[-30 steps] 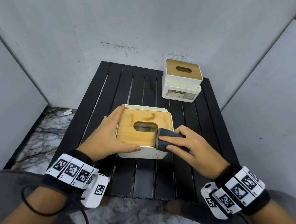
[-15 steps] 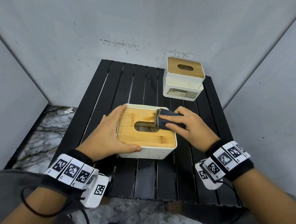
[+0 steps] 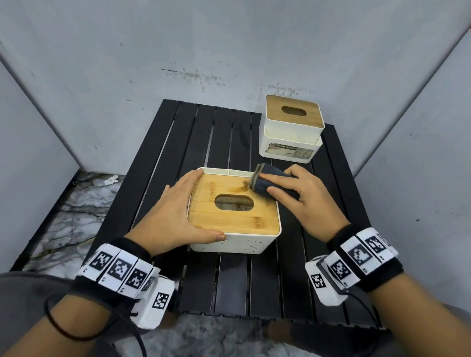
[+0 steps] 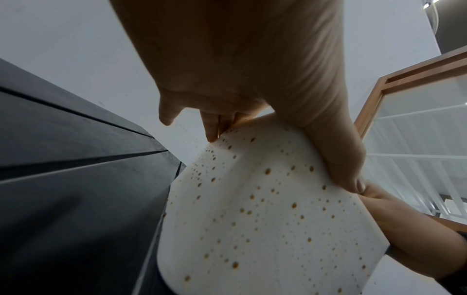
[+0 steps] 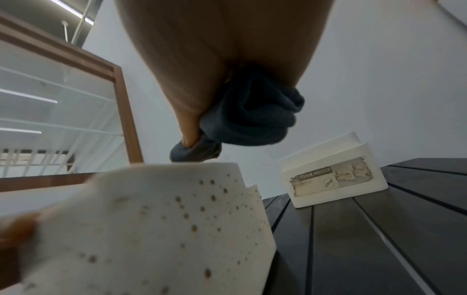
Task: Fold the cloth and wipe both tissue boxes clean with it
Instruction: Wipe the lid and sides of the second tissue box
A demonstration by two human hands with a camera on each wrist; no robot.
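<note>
The near tissue box (image 3: 239,223), white with a bamboo lid, stands mid-table; brown specks cover its sides (image 4: 265,219) (image 5: 151,229). My left hand (image 3: 176,216) holds its front left corner, thumb on the front face and fingers along the left edge (image 4: 215,127). My right hand (image 3: 305,202) grips the folded dark blue-grey cloth (image 3: 267,180) (image 5: 252,119) and presses it on the lid's far right corner, beside a brown smear (image 3: 239,189). The second tissue box (image 3: 290,132) (image 5: 333,179) stands untouched at the table's far right.
The black slatted table (image 3: 203,137) is enclosed by grey walls at the back and on both sides. Marble floor (image 3: 67,216) shows to its left and in front. Bare slats lie left of and in front of the near box.
My right hand has slid the cloth along the lid's right side, from the front right edge to the far right corner. My left hand and both boxes have stayed put.
</note>
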